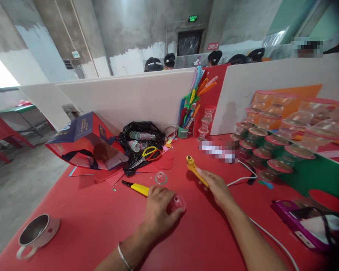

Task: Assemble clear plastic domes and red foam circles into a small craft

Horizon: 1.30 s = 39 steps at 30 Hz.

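Note:
My left hand (158, 210) rests on the red table (81, 222), fingers curled around a small clear plastic cup with a red base (177, 203). My right hand (217, 186) grips a yellow glue gun (193, 167), its nozzle pointing away from me; a white cable (243, 177) runs off beside it. A yellow utility knife (137, 187) lies just left of my left hand. A clear round lid (161, 177) sits between the knife and the glue gun.
A steel cup (36, 231) stands at the near left. A red and blue paper bag (86, 143), a black plastic bag (142, 145) and scissors (147, 155) lie farther back. Rows of clear cups (271, 139) cover the green board at right. White partitions (147, 98) wall the back.

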### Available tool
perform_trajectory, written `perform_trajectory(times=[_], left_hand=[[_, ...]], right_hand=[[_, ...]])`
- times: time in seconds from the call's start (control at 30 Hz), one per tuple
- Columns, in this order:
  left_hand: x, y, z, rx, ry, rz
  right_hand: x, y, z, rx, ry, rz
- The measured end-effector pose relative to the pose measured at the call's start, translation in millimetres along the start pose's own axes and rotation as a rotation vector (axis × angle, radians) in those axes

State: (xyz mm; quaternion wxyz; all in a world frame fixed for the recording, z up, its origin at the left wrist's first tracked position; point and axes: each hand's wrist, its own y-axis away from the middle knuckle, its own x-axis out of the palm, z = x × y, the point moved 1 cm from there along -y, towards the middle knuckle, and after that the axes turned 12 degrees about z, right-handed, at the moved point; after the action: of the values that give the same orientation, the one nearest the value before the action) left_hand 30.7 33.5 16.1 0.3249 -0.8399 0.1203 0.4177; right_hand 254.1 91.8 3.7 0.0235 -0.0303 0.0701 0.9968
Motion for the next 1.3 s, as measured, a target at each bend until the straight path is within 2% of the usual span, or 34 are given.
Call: perform_trajectory(times=[0.07,0.27,0.6,0.87,1.3], left_hand=[[-0.9,-1,0,0.006,-0.01,-0.038],[-2.1,-3,4,-0.081,0.014,-0.287],[-0.7,-24,-8,-0.176,-0.067,-0.505],[9.3,-30,-14,-0.193,-0.17,-0.517],[3.2,-31,-14,-0.164,-0.245,-0.528]], right_hand=[[1,2,1,-0.015,0.002,0.061],[9,13,12,-0.023,-0.072,0.211],[38,30,12,0.032,-0.15,0.498],[46,35,13,0.025,-0.218,0.529],[49,36,13,0.03,-0.173,0.509]])
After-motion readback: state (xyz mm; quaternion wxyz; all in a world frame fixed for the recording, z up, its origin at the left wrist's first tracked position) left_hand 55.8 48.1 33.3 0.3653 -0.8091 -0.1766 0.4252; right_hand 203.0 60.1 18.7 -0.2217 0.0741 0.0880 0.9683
